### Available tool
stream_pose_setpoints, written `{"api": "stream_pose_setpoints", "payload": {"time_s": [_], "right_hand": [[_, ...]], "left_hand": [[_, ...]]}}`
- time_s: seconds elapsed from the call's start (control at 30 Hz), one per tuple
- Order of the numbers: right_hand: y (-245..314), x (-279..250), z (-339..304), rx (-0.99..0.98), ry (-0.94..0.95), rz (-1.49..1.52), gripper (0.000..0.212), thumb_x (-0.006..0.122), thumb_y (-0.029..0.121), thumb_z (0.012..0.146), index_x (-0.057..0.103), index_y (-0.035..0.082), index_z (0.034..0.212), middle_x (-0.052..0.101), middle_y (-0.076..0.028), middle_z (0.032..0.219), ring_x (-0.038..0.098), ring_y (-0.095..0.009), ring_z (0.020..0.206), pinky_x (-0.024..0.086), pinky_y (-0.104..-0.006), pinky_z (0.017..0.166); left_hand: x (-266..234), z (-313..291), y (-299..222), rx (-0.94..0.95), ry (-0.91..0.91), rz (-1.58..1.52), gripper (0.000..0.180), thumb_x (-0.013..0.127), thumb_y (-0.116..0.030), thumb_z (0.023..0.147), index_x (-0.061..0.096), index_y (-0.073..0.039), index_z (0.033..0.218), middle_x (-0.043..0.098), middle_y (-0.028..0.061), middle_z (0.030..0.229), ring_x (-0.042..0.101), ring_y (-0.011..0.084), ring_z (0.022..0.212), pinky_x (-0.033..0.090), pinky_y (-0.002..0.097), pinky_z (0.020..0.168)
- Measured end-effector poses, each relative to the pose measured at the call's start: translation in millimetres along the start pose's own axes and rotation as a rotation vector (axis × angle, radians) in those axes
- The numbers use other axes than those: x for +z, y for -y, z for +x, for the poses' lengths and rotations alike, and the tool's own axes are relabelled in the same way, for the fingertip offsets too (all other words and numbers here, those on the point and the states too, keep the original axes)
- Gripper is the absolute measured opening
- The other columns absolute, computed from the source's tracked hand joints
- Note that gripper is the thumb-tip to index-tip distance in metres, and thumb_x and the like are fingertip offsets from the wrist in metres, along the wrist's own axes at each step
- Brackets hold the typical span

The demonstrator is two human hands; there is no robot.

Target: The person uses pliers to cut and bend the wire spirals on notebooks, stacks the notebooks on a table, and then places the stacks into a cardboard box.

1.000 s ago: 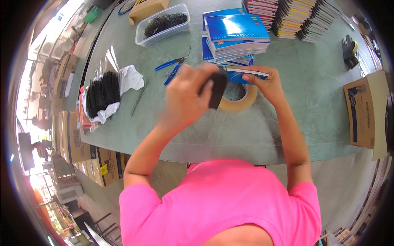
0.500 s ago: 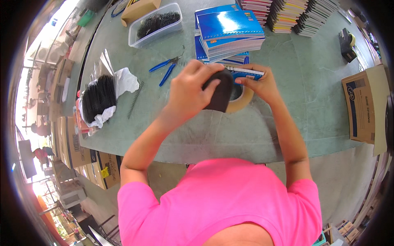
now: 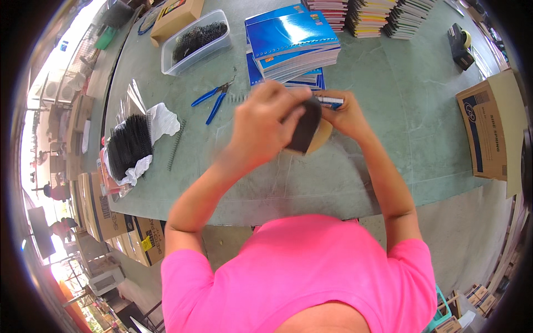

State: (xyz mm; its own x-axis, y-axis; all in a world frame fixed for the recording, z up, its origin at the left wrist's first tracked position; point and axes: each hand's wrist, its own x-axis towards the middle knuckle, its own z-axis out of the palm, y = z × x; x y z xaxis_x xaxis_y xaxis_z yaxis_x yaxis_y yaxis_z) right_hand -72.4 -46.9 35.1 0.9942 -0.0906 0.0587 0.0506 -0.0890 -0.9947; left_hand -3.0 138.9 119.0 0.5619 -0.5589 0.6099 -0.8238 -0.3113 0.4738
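My left hand (image 3: 265, 125) is closed around a flat dark object (image 3: 306, 126) and holds it against a tan tape roll (image 3: 323, 139), hiding most of the roll. My right hand (image 3: 347, 117) grips the roll from its right side, fingers curled. Both hands meet above the green table (image 3: 388, 127). Just behind my fingers a blue and white notebook edge (image 3: 332, 101) shows below the stack of blue notebooks (image 3: 291, 39). Whether the roll rests on the table or is lifted is unclear.
Blue-handled pliers (image 3: 214, 100) lie left of my hands. A clear tub of black coils (image 3: 197, 40) stands at the back left, a bundle of black coils on white paper (image 3: 130, 145) at the left edge. A cardboard box (image 3: 488, 130) sits right, notebook stacks (image 3: 369, 14) behind.
My left hand has brought the dark object further over the tape roll, covering more of it. My right hand has stayed at the roll's side.
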Motion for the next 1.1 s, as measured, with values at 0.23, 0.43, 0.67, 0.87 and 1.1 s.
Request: {"api": "stream_pose_setpoints", "payload": {"time_s": [0.23,0.43,0.67,0.87,1.1], "right_hand": [[-3.5,14.2,3.1,-0.084,-0.007,0.044,0.026,0.056,-0.007,0.079,0.064,-0.001,0.103,0.065,0.001,0.090,0.054,-0.005,0.082,0.047,-0.0219,0.072],[2.4,12.8,5.0,-0.056,0.039,0.117,0.027,0.061,0.004,0.084,0.063,0.002,0.111,0.064,-0.005,0.104,0.054,-0.009,0.096,0.044,-0.0260,0.085],[19.6,13.9,-2.1,-0.063,0.014,0.310,0.026,0.061,0.007,0.086,0.061,0.000,0.110,0.063,-0.006,0.109,0.054,-0.011,0.100,0.043,-0.0254,0.087],[6.0,15.5,-4.1,-0.014,-0.070,0.164,0.023,0.065,0.012,0.084,0.062,-0.001,0.103,0.065,-0.004,0.098,0.056,-0.007,0.088,0.047,-0.0238,0.077],[-5.7,7.9,-20.6,0.028,-0.128,0.053,0.013,0.064,0.011,0.083,0.067,0.000,0.089,0.064,0.001,0.077,0.052,-0.003,0.075,0.043,-0.0221,0.065]], "left_hand": [[10.2,-14.5,-4.9,-0.028,0.238,-0.048,0.030,0.069,-0.005,0.073,0.066,-0.009,0.102,0.062,0.0100,0.090,0.060,0.0250,0.082,0.048,0.0326,0.074],[-7.5,-33.2,-0.5,-0.170,0.422,-0.104,0.028,0.068,-0.007,0.073,0.066,-0.007,0.101,0.062,0.0104,0.090,0.059,0.0279,0.084,0.047,0.0333,0.074],[-44.3,-91.2,64.7,-0.378,0.161,0.250,0.033,0.068,-0.006,0.072,0.064,-0.009,0.104,0.059,0.0091,0.100,0.056,0.0286,0.091,0.045,0.0369,0.079],[-15.5,-29.4,17.6,0.164,0.120,0.161,0.028,0.061,-0.003,0.078,0.063,-0.008,0.105,0.057,0.0127,0.108,0.055,0.0302,0.097,0.043,0.0387,0.084],[41.2,-1.7,1.8,0.197,0.296,-0.056,0.020,0.061,-0.007,0.077,0.062,0.000,0.096,0.061,0.0137,0.091,0.055,0.0313,0.087,0.044,0.0394,0.080]]}}
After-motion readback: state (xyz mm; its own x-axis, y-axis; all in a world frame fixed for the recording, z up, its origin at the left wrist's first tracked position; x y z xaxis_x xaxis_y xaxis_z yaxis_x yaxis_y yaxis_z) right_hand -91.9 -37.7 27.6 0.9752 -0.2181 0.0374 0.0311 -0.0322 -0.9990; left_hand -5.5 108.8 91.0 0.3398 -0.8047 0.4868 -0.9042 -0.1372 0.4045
